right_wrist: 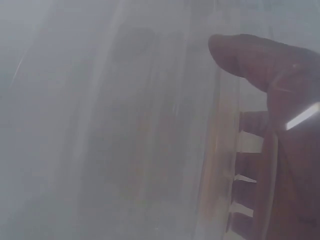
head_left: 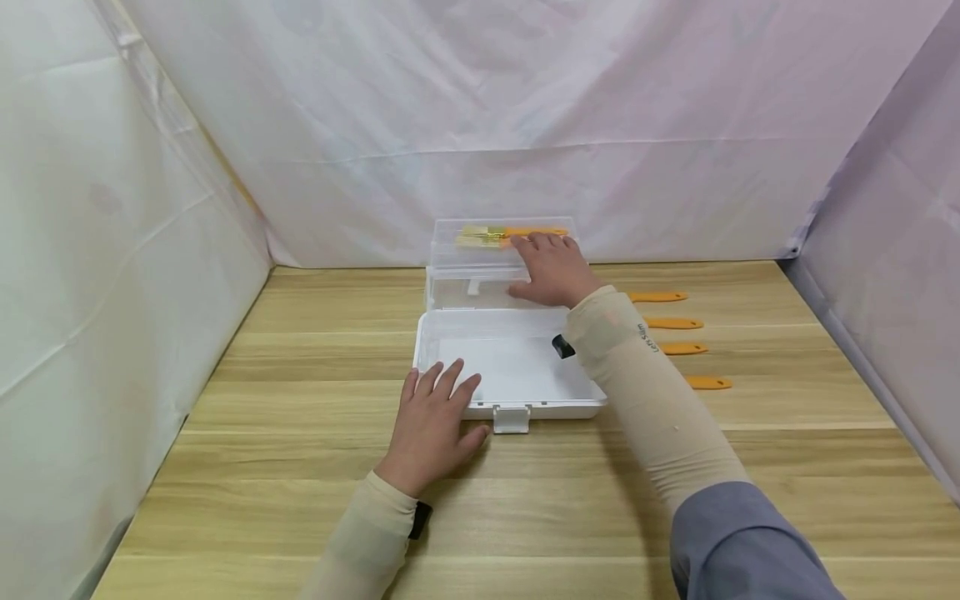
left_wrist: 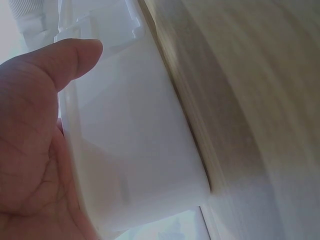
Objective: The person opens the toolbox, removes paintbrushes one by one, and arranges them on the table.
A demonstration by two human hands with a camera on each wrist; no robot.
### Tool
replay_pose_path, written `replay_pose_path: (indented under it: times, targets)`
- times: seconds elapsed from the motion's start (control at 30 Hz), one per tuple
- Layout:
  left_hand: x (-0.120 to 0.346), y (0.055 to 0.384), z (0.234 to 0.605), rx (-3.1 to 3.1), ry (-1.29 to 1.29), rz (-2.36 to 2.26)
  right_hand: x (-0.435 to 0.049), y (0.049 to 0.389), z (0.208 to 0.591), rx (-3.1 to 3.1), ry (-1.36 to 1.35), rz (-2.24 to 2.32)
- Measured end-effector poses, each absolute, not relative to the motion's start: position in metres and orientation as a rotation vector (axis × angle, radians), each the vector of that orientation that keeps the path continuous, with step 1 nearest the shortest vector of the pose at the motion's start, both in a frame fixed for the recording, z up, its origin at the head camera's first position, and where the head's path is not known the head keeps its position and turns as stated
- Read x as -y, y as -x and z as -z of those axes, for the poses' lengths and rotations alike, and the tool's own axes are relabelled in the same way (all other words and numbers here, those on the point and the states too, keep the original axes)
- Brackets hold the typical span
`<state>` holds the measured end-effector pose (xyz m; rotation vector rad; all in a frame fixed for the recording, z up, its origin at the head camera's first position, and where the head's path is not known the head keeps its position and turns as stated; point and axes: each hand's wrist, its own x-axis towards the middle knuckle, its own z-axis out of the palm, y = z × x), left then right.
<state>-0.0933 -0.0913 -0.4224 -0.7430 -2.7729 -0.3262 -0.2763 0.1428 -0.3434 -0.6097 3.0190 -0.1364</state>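
A white plastic box [head_left: 517,367] with a front latch [head_left: 512,419] stands unfolded on the table. Over its front left corner lies my left hand [head_left: 435,425], fingers spread across the rim, its thumb along the front wall [left_wrist: 130,115] in the left wrist view. Behind the box's base rise clear plastic trays [head_left: 487,290]. Paintbrushes [head_left: 480,237] with pale bristles and orange handles lie in the upper one. My right hand [head_left: 558,271] reaches over these handles, fingertips right at them and thumb apart; in the right wrist view clear plastic blurs the brushes and fingers.
Several orange brush handles [head_left: 678,348] lie in a row right of the box, their other ends hidden behind my right forearm. The wooden table [head_left: 300,400] meets white cloth walls [head_left: 360,167] at the back and sides.
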Motion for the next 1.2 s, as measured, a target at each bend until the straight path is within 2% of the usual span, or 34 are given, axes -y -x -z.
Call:
replay_pose_path:
  times: [0.3, 0.7, 1.2]
  targets:
    - [0.092, 0.092, 0.421, 2.815, 0.739, 0.33, -0.144, 0.276, 0.343, -3.01, 0.63, 0.138]
    - [0.091, 0.091, 0.421, 2.797, 0.741, 0.341, -0.143, 0.281, 0.301, -2.983, 0.729, 0.179]
    - [0.09, 0.09, 0.425, 2.776, 0.742, 0.318, -0.141, 0.305, 0.31, -2.989, 0.848, 0.096]
